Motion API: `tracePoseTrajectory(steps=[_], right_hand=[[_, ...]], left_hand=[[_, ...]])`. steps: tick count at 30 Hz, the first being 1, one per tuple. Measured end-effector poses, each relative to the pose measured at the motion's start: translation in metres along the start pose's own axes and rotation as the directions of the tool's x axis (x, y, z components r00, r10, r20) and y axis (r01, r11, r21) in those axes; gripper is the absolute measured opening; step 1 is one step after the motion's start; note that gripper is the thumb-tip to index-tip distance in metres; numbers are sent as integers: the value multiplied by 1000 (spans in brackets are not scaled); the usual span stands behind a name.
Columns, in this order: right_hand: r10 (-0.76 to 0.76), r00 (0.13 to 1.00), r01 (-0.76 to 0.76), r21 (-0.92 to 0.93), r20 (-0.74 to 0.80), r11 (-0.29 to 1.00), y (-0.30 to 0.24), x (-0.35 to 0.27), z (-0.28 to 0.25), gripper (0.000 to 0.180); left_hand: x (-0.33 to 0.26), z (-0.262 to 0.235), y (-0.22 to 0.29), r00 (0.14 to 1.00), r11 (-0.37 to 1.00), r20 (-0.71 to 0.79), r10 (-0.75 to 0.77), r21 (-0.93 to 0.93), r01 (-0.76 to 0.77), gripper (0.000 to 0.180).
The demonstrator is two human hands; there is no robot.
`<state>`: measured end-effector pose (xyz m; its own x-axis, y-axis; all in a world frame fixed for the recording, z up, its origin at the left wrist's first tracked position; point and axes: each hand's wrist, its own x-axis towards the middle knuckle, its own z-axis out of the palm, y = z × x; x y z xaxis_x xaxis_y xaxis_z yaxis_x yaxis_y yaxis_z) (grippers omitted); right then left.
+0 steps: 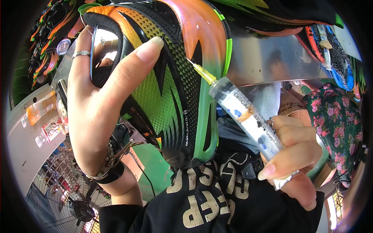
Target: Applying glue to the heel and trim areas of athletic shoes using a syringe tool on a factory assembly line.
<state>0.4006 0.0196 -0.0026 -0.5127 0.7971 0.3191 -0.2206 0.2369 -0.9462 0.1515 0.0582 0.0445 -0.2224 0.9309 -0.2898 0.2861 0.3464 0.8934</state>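
Observation:
A sports shoe (pixel 171 89) in black, green and orange hangs before me, its glossy orange-pink overlay running down to a pale green sole. My left hand (pixel 97 97) grips it at the collar, thumb across the outside and other fingers partly hidden behind the collar. My right hand (pixel 295 151) is closed around a clear plastic syringe (pixel 248 116) with dark printing and white material inside. From its yellow hub (pixel 205 74), a thin needle points up and left at the overlay's lower edge. Whether the tip touches the shoe, I cannot tell.
Similar shoes (pixel 58 39) are piled at upper left; another (pixel 279 15) lies at top right. A blue-soled shoe (pixel 342 62) and second syringe (pixel 324 46) are at right. Bottles (pixel 40 108) stand left above a fan (pixel 83 209). Floral fabric (pixel 334 120) shows right, beside a metal surface (pixel 252 66).

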Motion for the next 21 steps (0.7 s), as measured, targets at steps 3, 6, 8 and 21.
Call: tracePoseTrajectory(steps=[3, 6, 8, 21], right_hand=[[11, 999, -11, -13, -33, 1000, -3, 1, 11, 64], [46, 983, -46, 1, -180, 999, 1, -4, 23, 64], [67, 963, -68, 7, -261, 998, 0, -1, 26, 64], [296, 954, -245, 466, -38, 850, 21, 51, -37, 46]], left_hand=[[-1, -6, 1, 999, 997, 37, -29, -76, 31, 44], [4, -9, -9, 998, 995, 63, -1, -96, 7, 43], [5, -14, -8, 996, 994, 76, 41, -102, -33, 42], [14, -21, -21, 999, 1000, -37, 10, -19, -11, 38]])
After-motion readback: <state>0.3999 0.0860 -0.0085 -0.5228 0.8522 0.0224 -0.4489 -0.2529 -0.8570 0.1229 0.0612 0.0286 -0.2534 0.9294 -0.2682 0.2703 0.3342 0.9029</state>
